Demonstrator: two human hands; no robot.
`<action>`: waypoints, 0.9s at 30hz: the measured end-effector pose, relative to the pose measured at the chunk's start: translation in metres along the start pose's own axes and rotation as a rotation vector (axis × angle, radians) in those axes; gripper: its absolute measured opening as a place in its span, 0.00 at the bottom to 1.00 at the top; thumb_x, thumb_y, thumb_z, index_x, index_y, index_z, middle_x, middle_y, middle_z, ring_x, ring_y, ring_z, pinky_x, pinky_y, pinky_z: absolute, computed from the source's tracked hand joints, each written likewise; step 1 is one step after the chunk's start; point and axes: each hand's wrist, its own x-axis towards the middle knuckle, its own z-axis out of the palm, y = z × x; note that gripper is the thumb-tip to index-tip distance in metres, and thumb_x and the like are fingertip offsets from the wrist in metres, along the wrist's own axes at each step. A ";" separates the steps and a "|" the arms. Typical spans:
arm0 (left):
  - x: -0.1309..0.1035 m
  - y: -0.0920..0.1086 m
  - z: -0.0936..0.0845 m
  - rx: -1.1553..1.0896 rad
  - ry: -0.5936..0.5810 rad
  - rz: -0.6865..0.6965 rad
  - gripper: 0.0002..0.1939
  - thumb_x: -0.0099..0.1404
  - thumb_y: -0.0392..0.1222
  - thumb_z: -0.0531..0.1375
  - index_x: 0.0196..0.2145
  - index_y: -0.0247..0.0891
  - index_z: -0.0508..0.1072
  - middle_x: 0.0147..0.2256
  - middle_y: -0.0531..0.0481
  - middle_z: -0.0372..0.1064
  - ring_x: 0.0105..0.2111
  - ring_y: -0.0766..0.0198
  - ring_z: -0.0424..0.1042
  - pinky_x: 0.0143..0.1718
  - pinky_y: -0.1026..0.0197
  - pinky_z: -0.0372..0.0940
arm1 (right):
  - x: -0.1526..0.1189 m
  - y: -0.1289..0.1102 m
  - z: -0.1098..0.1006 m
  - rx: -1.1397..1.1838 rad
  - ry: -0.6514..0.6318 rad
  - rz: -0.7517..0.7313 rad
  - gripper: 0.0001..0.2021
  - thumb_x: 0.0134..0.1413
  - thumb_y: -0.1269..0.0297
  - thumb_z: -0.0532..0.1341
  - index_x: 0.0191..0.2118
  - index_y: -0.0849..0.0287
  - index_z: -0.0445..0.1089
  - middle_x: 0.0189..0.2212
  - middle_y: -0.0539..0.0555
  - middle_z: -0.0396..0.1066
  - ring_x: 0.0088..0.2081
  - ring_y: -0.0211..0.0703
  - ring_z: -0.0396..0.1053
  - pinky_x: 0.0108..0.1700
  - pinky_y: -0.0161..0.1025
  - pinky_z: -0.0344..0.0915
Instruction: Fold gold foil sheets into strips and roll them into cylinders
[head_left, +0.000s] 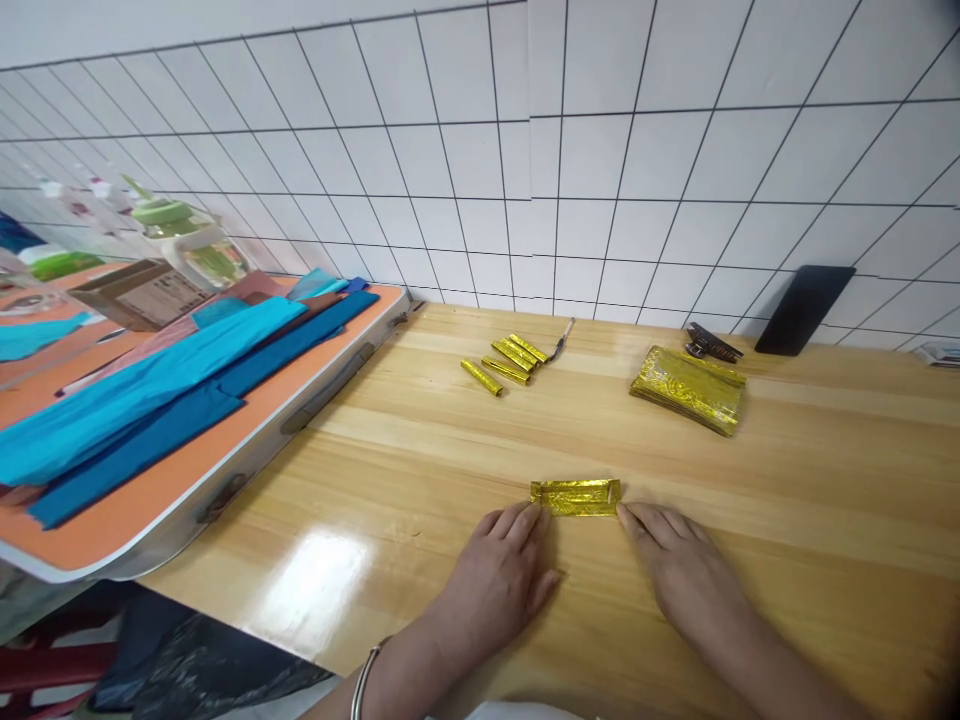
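Note:
A gold foil paper strip point(576, 497), folded at its edges, lies flat on the wooden table between my hands. My left hand point(504, 565) rests at its lower left corner with the fingers stretched out and the thumb apart. At the strip's right end, my right hand point(679, 555) has its fingertips close together on the corner. Beyond them, several narrow rolled gold foil pieces point(508, 358) lie in a loose group. A stack of gold foil sheets point(690, 390) sits farther back on the right.
A black hair claw clip point(712, 345) lies behind the stack, and a dark flat object point(805, 310) leans on the tiled wall. A pen point(562, 338) is by the rolled pieces. At left, an orange-topped folding table point(315, 365) bears blue cloth strips point(157, 385) and a cardboard box point(142, 293).

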 end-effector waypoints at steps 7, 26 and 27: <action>0.002 -0.011 -0.006 -0.085 0.054 0.024 0.23 0.64 0.44 0.54 0.56 0.40 0.61 0.51 0.46 0.64 0.50 0.56 0.62 0.54 0.51 0.55 | 0.001 0.000 0.002 0.020 0.003 0.028 0.27 0.47 0.82 0.53 0.54 0.60 0.64 0.49 0.57 0.68 0.49 0.47 0.63 0.50 0.45 0.63; 0.007 -0.019 -0.007 -0.039 0.074 0.051 0.18 0.68 0.39 0.49 0.54 0.47 0.64 0.48 0.51 0.68 0.46 0.59 0.63 0.54 0.48 0.49 | 0.000 0.006 0.007 0.046 0.036 0.003 0.27 0.48 0.83 0.50 0.54 0.60 0.64 0.54 0.58 0.64 0.61 0.50 0.48 0.55 0.49 0.59; 0.007 -0.015 -0.007 -0.025 0.072 0.041 0.18 0.68 0.39 0.49 0.54 0.47 0.63 0.48 0.50 0.68 0.46 0.59 0.63 0.55 0.48 0.48 | -0.001 0.006 0.008 0.042 0.047 0.002 0.28 0.47 0.84 0.49 0.55 0.60 0.64 0.54 0.58 0.63 0.61 0.49 0.49 0.56 0.48 0.58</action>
